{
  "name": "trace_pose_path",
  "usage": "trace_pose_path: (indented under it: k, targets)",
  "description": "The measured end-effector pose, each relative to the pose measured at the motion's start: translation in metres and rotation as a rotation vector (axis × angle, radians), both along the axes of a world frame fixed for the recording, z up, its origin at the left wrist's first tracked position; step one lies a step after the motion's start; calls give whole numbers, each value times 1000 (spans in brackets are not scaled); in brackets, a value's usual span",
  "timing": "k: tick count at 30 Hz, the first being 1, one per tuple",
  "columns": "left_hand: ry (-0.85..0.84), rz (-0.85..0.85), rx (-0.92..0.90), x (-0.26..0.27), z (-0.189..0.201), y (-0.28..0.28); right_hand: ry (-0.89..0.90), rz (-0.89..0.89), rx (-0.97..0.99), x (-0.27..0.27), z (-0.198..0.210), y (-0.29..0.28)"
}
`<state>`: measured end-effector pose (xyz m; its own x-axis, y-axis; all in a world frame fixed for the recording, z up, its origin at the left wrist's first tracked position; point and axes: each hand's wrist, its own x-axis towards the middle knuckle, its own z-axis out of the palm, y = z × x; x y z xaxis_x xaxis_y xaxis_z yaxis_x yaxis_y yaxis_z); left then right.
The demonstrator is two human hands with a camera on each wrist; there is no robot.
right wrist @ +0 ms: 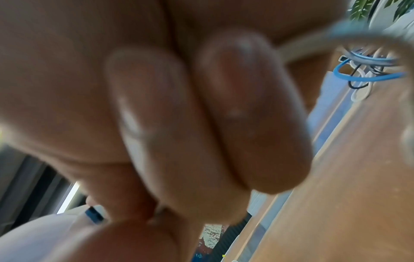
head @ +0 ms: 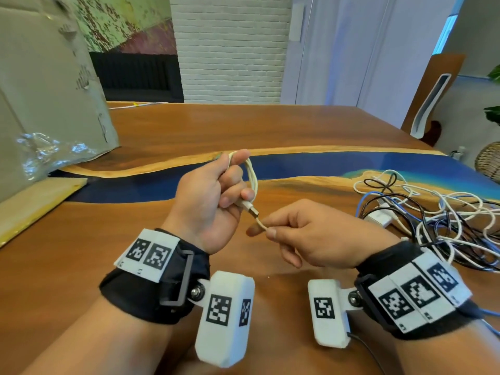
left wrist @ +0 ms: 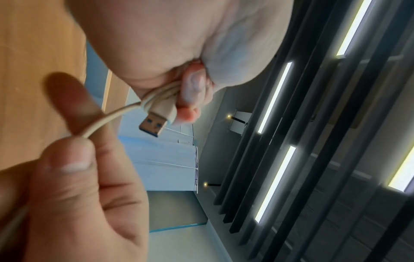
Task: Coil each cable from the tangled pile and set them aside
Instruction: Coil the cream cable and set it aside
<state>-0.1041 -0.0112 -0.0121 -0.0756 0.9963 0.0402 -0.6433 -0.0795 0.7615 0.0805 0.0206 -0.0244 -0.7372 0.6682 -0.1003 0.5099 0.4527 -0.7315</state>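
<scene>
Left hand (head: 208, 196) gripping one coiled white cable (head: 251, 177) (USB plug out), right hand (head: 311, 234) pinching its tail, one tangled pile (head: 433, 215) right, no legible writing.

A wooden tabletop (head: 297, 125) with a blue resin band running across it like a river. At the far left a large grey cardboard sheet (head: 48, 85) leans upright, with crumpled clear plastic wrap (head: 46, 152) at its foot and a flat pale board (head: 35, 204) lying beside it. Behind stands a white brick pillar (head: 230, 47). At the far right are a wooden chair (head: 433, 96) and a wicker basket (head: 489, 161).
</scene>
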Motion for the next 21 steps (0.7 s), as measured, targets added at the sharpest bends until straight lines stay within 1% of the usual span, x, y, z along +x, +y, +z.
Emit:
trace_pose_path:
  k: [2, 3, 4, 6, 8, 10, 11, 13, 15, 18, 20, 21]
  targets:
    - [36, 71, -32, -2, 0, 2, -7, 39, -11, 0, 1, -2]
    - [93, 112, -40, -2, -1, 3, -1, 53, -15, 0, 2, -3]
    - [183, 148, -42, -1, -3, 5, 3, 67, -4, 0, 4, -5]
    - [429, 179, -23, 3, -7, 5, 10, 102, 35, -4, 8, -11]
    - [691, 137, 4, 6, -11, 3, 84, 123, 85, -6, 12, -14]
    - [908, 26, 40, 7, -11, -2, 240, 49, 115, -2, 15, -11]
    - [973, -63, 54, 8, -10, -4, 324, -3, 107, 2, 16, -8]
    - [1001, -242, 32, 9, -7, -10, 430, -75, 96, 9, 18, -5]
    - [1012, -325, -7, 11, -2, -14, 479, -92, 109, 11, 17, -3]
    - [973, -378, -21, 12, 2, -17, 511, -136, 114, 11, 12, 3]
    - [924, -375, -40, 11, 4, -18, 548, -164, 78, 13, 10, 8]
    - [903, -359, -51, 11, 5, -18, 534, -151, 83, 13, 10, 8]
